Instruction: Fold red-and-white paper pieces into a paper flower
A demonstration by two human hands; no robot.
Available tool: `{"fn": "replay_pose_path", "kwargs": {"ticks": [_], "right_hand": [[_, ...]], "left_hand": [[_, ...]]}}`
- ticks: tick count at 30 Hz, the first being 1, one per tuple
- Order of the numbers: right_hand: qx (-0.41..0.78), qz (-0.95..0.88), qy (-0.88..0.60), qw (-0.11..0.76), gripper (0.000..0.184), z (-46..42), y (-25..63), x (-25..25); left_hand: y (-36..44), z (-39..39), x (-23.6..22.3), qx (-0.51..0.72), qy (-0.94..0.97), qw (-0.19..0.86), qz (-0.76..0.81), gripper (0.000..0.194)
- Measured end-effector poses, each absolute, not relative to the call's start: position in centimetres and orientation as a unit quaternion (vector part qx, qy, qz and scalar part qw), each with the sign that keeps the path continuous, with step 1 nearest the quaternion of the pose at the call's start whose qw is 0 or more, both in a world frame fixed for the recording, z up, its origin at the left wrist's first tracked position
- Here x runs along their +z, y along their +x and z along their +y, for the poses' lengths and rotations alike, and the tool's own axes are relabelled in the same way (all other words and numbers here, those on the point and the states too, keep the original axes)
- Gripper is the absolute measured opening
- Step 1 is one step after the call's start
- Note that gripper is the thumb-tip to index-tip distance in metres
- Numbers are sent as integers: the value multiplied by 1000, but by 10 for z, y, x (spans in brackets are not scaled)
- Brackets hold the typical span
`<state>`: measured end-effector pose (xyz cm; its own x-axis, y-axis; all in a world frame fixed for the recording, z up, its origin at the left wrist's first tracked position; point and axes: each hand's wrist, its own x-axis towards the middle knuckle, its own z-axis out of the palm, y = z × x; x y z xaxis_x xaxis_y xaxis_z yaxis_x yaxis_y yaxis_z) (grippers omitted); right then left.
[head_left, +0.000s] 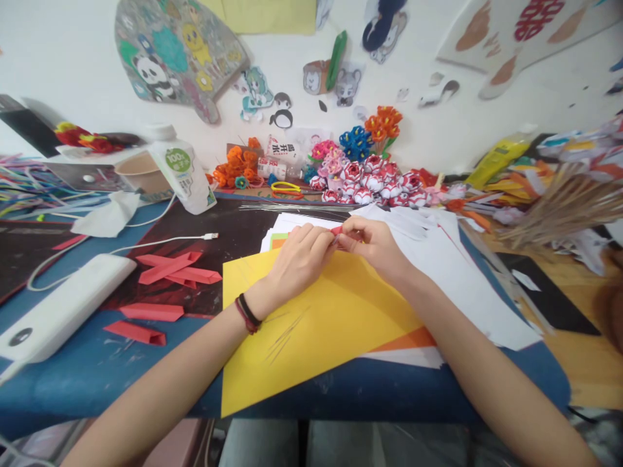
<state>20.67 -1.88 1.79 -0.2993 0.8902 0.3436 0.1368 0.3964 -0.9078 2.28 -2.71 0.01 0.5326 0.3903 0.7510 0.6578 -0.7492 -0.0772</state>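
My left hand (299, 256) and my right hand (370, 241) meet over a large yellow paper sheet (311, 331). Both pinch a small red folded paper piece (337, 229) between their fingertips, most of it hidden by the fingers. A dark band sits on my left wrist. Several folded red paper strips (178, 269) lie on the dark mat to the left, with two more red strips (141, 322) nearer the table edge. White paper sheets (452, 272) spread under and to the right of my hands.
A white power bank (58, 308) with a cable lies at the left. A white bottle (185, 172) and a paper cup (141, 172) stand behind. Paper flowers (370, 175) line the wall, thin wires (292, 207) lie before them. Wooden sticks (564, 207) fan out at right.
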Motion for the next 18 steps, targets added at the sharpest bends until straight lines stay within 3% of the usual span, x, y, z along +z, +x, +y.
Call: {"fn": "replay_pose_path", "kwargs": {"ticks": [7, 18], "right_hand": [[475, -655, -372, 455, 34, -23, 205, 21], [425, -707, -379, 419, 33, -21, 212, 24]], "left_hand": [[18, -23, 0, -369, -869, 119, -309, 13], [25, -26, -2, -375, -857, 101, -339, 20]]}}
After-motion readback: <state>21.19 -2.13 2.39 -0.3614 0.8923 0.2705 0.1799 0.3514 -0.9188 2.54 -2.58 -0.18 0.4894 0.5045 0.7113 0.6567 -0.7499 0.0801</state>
